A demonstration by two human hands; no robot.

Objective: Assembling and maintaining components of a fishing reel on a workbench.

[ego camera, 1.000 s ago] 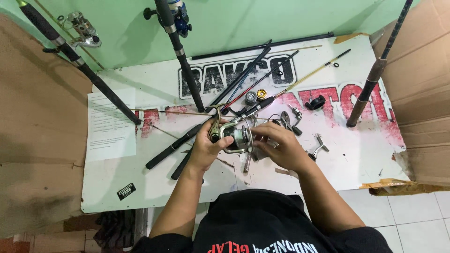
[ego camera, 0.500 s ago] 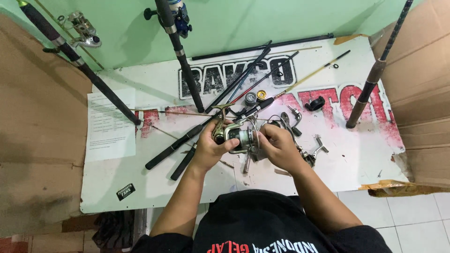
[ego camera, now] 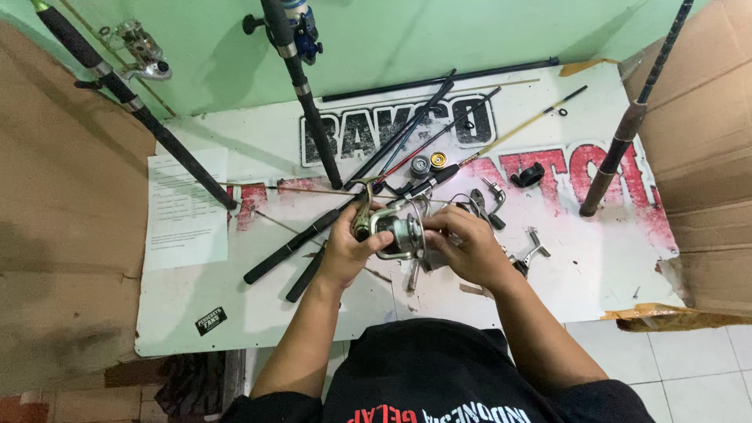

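A silver spinning fishing reel is held above a white printed board that serves as a work surface. My left hand grips the reel's left side near its bail wire. My right hand closes on the reel's right side, fingers curled round it. Both forearms reach in from the bottom of the view. Small metal reel parts and handles lie on the board just right of my right hand.
Several fishing rods stand or lie across the board; one at the left carries a reel. Two small round spool parts and a black clip lie behind. A white paper sheet sits left. Cardboard flanks both sides.
Both hands stay on the reel; it has turned slightly between them and my right fingers have shifted on it.
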